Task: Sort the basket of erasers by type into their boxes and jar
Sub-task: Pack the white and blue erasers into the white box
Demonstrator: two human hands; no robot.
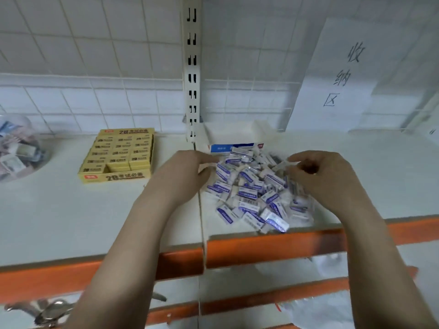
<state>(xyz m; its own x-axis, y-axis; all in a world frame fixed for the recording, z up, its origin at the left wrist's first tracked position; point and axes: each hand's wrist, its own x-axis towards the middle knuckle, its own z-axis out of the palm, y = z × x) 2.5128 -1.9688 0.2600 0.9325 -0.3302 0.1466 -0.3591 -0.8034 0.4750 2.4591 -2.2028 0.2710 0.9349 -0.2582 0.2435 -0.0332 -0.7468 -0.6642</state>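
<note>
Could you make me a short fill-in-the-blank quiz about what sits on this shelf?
1. The yellow box of erasers lies to the ____ of the pile of blue-and-white erasers.
2. The front edge of the shelf is coloured ____.
3. The clear jar stands at the far ____ of the shelf.
4. Both hands, left hand and right hand, reach over the ____ erasers.

Missing words: left; orange; left; blue-and-white

Your two bare forearms reached forward and converged slightly. Your left hand (184,173) was held palm inward, fingers loosely curled and thumb apart, gripping nothing. Your right hand (325,179) was cupped, fingertips (293,162) pinched together, perhaps on something small; the blur hid what.
</note>
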